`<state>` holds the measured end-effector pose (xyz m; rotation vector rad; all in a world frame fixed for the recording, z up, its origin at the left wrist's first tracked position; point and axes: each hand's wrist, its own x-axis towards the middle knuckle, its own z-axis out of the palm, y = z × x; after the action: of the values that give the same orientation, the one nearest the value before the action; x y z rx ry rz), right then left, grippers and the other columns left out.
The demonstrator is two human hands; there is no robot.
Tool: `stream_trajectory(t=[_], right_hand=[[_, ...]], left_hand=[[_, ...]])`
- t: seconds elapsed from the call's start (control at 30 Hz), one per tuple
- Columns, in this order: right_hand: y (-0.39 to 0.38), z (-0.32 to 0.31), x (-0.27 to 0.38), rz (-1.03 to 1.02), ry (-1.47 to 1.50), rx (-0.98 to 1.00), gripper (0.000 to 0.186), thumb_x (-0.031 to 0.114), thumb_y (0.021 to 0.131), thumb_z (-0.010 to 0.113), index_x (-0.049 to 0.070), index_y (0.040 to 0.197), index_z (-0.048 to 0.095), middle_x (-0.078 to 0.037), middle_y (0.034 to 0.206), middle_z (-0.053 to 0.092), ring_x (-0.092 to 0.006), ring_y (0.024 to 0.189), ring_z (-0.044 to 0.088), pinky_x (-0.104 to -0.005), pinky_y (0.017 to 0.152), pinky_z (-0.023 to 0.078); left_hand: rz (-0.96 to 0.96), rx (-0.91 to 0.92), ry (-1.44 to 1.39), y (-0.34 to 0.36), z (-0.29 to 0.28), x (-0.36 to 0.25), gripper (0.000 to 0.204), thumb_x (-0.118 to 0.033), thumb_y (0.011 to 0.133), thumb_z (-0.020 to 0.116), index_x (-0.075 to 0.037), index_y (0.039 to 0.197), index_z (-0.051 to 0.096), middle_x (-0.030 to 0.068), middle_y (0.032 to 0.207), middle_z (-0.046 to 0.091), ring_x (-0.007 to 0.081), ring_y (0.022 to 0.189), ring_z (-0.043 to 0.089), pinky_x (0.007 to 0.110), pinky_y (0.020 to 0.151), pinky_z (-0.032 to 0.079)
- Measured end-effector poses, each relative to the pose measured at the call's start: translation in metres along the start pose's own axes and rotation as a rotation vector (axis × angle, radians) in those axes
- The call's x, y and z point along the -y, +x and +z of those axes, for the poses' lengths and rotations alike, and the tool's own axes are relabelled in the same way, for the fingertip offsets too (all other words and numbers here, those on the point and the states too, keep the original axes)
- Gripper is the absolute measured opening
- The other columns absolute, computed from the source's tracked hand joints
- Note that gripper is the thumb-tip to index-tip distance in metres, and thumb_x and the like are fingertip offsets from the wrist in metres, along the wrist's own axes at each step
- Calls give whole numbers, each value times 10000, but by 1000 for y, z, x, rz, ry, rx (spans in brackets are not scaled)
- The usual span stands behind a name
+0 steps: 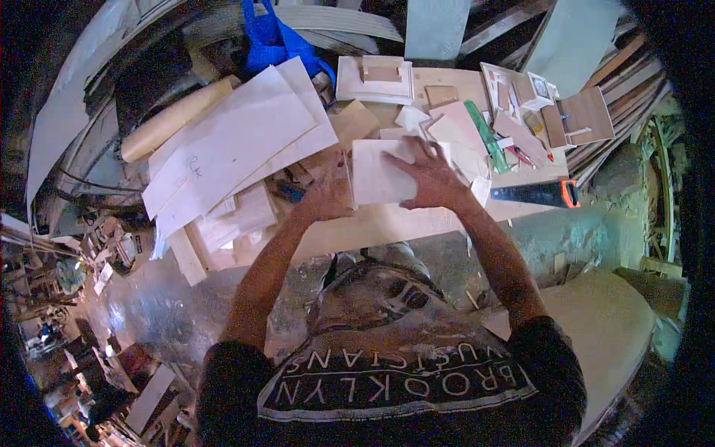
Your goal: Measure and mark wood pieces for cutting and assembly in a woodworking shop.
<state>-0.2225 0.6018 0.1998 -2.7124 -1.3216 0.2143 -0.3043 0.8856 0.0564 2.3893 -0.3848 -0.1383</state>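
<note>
A pale, thin rectangular board (372, 182) lies on the workbench in front of me. My right hand (432, 177) rests over its right part, fingers spread apart and slightly blurred. Along the board's left edge is my left hand (328, 192), with its fingers stretched away from me and its thumb near the close corner. Brown wood pieces lie beside and beyond the left hand, partly hidden by it. To the right of the board, a green ruler (485, 138) lies across pale sheets, and a handsaw (536, 194) with an orange-and-black handle sits near the bench edge.
Large pale sheets (238, 141) are stacked at the left of the workbench (387, 223). At the back stand a blue bag (272, 45) and a white wooden box-like piece (375, 88). Small wooden assemblies (581, 119) occupy the far right. Scrap wood (112, 253) litters the left floor.
</note>
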Motion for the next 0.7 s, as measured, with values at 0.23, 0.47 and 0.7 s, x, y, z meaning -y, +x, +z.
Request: stream_trajectory(t=[0.23,0.47,0.7], right_hand=[[18,14,0,-51,-17,102,1057,496,539,828,345,1477,364,-239,1497,267,-478,1369,272,-641,1095,228],[16,24,-18,-133,-4,84,985,529,615,812,309,1472,381,-212,1524,260,-414,1411,245,-599,1125,222],[57,38,-69,145,379,-145,748,601,781,683,172,1369,505,-188,1386,503,-383,1245,509,-479,1034,422]], left_hand=[[-84,-39,-264,1,6,-12,1389,-332,514,922,41,1497,15,257,1528,223,373,1421,263,415,1173,264],[143,-143,86,10,0,-26,1285,-309,513,904,67,1475,140,253,1485,281,403,1398,281,425,1170,280],[38,18,207,8,-16,-51,1189,-393,543,865,71,1447,248,265,1470,264,469,1422,152,475,1175,253]])
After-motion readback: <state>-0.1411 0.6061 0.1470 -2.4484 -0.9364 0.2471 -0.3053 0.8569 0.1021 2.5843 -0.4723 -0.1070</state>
